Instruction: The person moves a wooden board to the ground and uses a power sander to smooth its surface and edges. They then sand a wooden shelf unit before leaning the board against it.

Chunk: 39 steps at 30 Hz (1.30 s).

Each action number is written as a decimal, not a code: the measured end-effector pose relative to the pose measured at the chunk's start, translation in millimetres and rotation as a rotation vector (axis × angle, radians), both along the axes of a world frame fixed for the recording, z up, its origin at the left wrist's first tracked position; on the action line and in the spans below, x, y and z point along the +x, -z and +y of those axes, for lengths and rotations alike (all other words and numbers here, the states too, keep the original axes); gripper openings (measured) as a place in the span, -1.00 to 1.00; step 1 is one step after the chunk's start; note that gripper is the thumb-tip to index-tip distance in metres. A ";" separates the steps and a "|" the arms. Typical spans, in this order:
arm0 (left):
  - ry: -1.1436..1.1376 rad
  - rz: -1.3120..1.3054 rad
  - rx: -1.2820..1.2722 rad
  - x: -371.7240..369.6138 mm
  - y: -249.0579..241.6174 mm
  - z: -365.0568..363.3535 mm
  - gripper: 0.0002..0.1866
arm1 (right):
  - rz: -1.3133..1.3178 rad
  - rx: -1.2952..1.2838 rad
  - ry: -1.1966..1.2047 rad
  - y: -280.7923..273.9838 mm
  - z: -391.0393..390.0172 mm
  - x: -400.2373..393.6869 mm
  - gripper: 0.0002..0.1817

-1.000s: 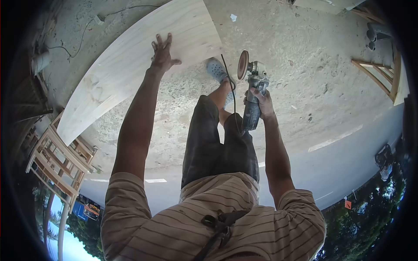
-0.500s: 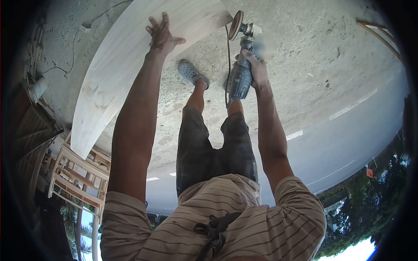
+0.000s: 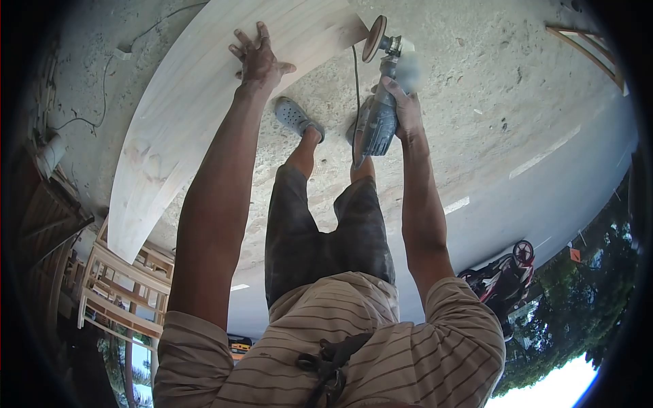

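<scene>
A long, pale wooden panel (image 3: 163,129) with a curved edge stretches across the upper left. My left hand (image 3: 261,64) rests on it with the fingers spread, holding nothing. In my right hand (image 3: 403,105) is a dusty angle grinder (image 3: 378,126), gripped round its body. Its round disc (image 3: 374,39) points up beside the panel's right end, apart from the wood. A dark cord (image 3: 357,81) runs from the tool's lower end up toward the panel.
Wooden frames (image 3: 122,285) stand at the lower left. A cord (image 3: 105,95) lies on the rough concrete ground (image 3: 462,102). Another wooden frame (image 3: 592,51) is at the upper right. On the road (image 3: 490,211) at the right is a motorcycle (image 3: 503,275). My feet in grey clogs (image 3: 294,115) are below the panel.
A motorcycle has come into view on the road at the right, and an orange and yellow vehicle part at the lower left. Both hands show little change, the left still on the panel.
</scene>
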<state>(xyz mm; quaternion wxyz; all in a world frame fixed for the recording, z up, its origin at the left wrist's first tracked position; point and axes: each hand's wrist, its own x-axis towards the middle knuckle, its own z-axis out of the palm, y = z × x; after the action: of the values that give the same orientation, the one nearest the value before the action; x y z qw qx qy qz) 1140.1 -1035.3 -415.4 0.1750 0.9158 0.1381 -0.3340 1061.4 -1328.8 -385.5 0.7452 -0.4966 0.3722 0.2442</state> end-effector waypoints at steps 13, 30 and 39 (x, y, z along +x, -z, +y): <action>-0.032 -0.052 -0.037 -2.3 3.8 1.1 0.43 | 0.086 -0.190 -0.395 -33.4 -61.9 64.6 -0.47; 0.019 0.090 0.032 2.6 -9.4 -4.2 0.38 | 0.213 -0.112 -0.242 -51.8 -14.5 42.1 -0.53; -0.027 0.052 -0.066 -1.0 1.3 1.4 0.40 | 0.260 0.077 0.332 -41.3 71.9 10.3 -0.43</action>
<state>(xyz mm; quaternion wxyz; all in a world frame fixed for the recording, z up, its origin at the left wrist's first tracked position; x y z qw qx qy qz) 1139.2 -1033.8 -416.7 0.2057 0.8988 0.1437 -0.3596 1071.7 -1256.9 -344.2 0.7393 -0.3640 0.5322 0.1941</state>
